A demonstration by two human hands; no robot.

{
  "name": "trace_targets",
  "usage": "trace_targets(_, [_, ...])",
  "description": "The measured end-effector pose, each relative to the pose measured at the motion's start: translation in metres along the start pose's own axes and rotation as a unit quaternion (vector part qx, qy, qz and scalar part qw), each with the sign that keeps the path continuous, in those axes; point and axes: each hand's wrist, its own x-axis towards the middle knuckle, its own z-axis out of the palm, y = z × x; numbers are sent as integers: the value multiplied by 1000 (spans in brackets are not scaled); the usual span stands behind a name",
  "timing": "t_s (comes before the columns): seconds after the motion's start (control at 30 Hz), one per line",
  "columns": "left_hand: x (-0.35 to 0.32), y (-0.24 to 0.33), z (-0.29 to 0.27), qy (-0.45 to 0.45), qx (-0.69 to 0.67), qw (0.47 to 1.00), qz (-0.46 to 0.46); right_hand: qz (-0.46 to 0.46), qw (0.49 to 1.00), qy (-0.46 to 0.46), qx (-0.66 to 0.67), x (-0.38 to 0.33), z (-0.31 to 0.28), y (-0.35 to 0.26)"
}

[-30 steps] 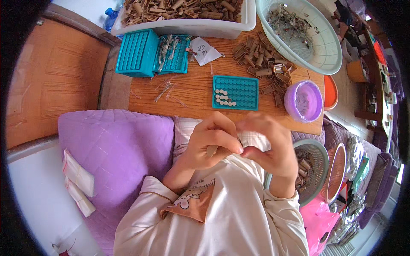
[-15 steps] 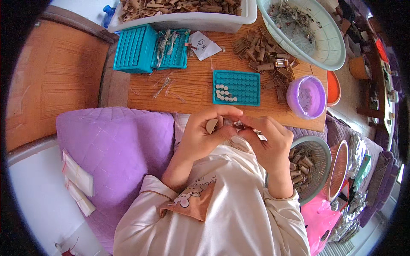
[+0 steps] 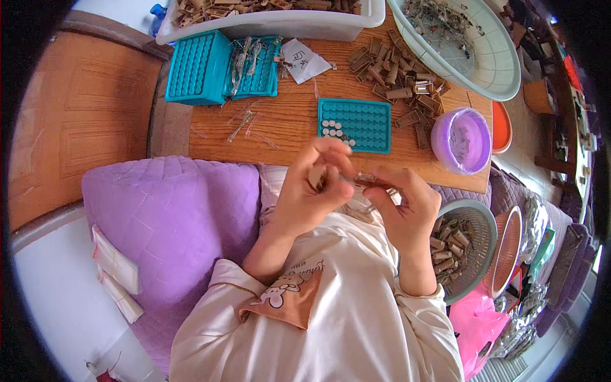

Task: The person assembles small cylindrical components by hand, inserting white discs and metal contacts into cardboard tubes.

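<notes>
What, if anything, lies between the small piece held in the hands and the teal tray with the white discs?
Nothing visible. The left hand and right hand pinch a small brown piece and a thin clear strip just below the table edge. The teal tray lies directly beyond them on bare wooden tabletop; the purple bowl sits off to its right.

A wooden table (image 3: 286, 127) carries a teal grid tray (image 3: 355, 124), stacked teal trays (image 3: 216, 67), a white bin (image 3: 267, 22), loose brown pieces (image 3: 394, 70), a purple bowl (image 3: 461, 140) and a pale basin (image 3: 471, 51).
</notes>
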Motion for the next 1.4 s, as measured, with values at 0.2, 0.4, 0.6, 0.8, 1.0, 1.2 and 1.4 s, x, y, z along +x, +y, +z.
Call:
trace_targets(0.2, [-2, -10, 1, 12, -312, 949, -47, 52, 995, 63, 66, -2, 13, -10])
trace_targets(0.4, [-6, -9, 5, -11, -175, 984, 25, 0, 999, 35, -3, 1, 17, -19])
trace_targets(0.6, [-9, -6, -3, -44, -147, 988, -9, -26, 999, 31, 14, 2, 19, -19])
trace_targets(0.8, [-6, -5, -6, -76, -67, 995, 10, 36, 996, 45, 75, -6, 19, -16])
trace_targets(1.0, [-7, -6, -2, -62, -79, 995, -1, -89, 996, -9, 0, -2, 14, -7])
trace_targets(1.2, [-5, -9, 9, 22, -105, 994, -25, -17, 998, -55, 6, -4, 16, -3])
trace_targets(1.4, [-3, -10, 5, 48, -69, 996, -29, 117, 980, 39, 155, -16, 38, 8])
